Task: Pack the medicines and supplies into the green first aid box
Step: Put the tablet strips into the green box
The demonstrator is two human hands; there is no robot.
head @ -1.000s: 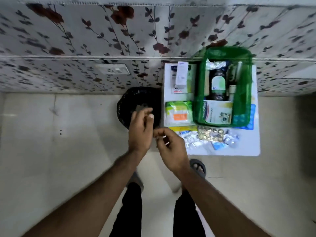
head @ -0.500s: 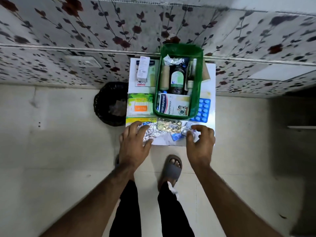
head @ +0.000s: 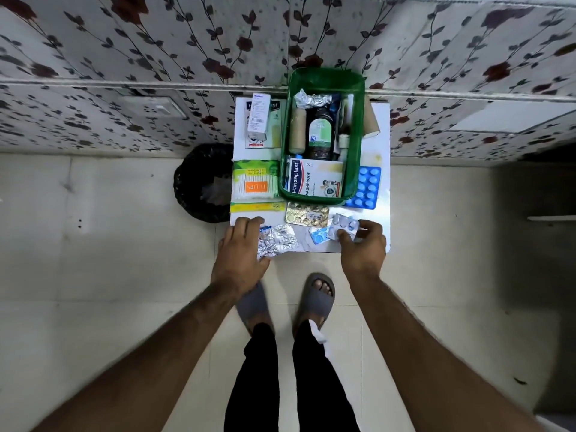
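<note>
The green first aid box stands on a small white table against the wall. Inside it are a Hansaplast carton, a dark bottle, a beige roll and foil. My left hand rests on a crumpled silver blister strip at the table's front edge, fingers curled around its left side. My right hand pinches a silver blister strip at the front right. A gold blister strip lies between them, in front of the box.
Left of the box lie a cotton-bud pack, a yellow strip, and a white carton on another box. A blue tablet strip sticks out under the box's right side. A black bin stands left of the table. My sandalled feet are below.
Both hands came from over the bin onto the table's front edge. The left settled on the crumpled silver strip; the right closed its fingers on the silver blister strip and tilted it up.
</note>
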